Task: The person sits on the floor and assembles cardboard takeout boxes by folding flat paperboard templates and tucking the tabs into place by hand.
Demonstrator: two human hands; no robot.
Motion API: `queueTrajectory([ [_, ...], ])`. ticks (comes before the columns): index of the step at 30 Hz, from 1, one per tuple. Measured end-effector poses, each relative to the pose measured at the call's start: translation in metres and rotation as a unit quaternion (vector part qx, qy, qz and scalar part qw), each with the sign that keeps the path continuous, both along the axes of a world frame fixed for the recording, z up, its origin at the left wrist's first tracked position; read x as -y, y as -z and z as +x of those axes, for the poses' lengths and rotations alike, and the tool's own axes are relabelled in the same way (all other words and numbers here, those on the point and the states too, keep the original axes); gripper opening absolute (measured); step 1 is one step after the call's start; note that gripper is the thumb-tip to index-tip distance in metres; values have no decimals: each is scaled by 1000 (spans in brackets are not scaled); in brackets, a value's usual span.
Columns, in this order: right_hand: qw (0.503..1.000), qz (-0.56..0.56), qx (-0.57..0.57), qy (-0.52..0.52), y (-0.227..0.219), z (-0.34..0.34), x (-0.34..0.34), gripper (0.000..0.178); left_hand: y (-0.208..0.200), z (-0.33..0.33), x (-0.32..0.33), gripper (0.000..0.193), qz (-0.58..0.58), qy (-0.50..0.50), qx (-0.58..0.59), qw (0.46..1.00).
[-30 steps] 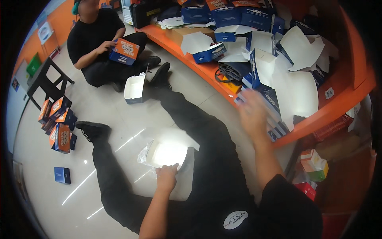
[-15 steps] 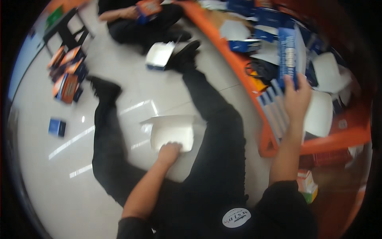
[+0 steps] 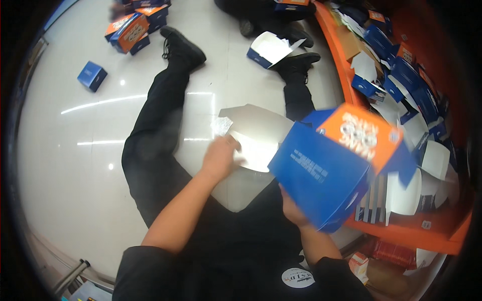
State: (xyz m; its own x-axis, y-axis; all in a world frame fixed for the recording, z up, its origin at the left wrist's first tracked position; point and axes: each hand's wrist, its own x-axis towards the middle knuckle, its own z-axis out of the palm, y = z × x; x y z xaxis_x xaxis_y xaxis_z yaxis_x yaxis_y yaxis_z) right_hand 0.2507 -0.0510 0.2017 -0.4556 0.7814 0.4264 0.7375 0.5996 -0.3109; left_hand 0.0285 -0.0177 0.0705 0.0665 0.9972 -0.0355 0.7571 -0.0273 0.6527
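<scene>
My right hand is closed on the lower left edge of a blue and orange cardboard box, raised in front of my right leg. The box is tilted, with blue flaps standing out, and partly blurred. Its body hides most of my right fingers. Between my legs lies an open box with a white inside, its pale lid spread toward the far side. My left hand curls its fingers at the left edge of this box. Beside the hand is a small crinkled whitish piece.
An orange shelf or tray on the right holds many blue, orange and white boxes. Another open box stands by my right foot. A small blue box and stacked boxes sit on the left floor. Another person's dark-clothed legs are ahead.
My right hand has come from the shelf toward the middle, where it now holds a blue and orange box. My left hand has shifted from the open box's near edge to its left edge. The view has turned.
</scene>
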Motion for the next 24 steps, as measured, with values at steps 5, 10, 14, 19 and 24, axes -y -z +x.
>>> queueTrajectory([
  [5,982,-164,66,-64,104,25,-21,25,37,-26,-22,19,-36,-249,128,959],
  [10,969,-142,88,-184,111,14,-54,41,27,-19,-31,23,-92,-238,153,955],
  [14,982,-64,109,-138,70,-9,-50,41,21,-24,-33,24,-84,-216,169,958],
  [19,973,-17,73,-219,32,-33,-20,45,50,-22,-34,25,-9,-229,180,957],
  [24,972,-154,133,-116,76,-22,-43,43,37,-31,-33,28,-43,-178,158,970],
])
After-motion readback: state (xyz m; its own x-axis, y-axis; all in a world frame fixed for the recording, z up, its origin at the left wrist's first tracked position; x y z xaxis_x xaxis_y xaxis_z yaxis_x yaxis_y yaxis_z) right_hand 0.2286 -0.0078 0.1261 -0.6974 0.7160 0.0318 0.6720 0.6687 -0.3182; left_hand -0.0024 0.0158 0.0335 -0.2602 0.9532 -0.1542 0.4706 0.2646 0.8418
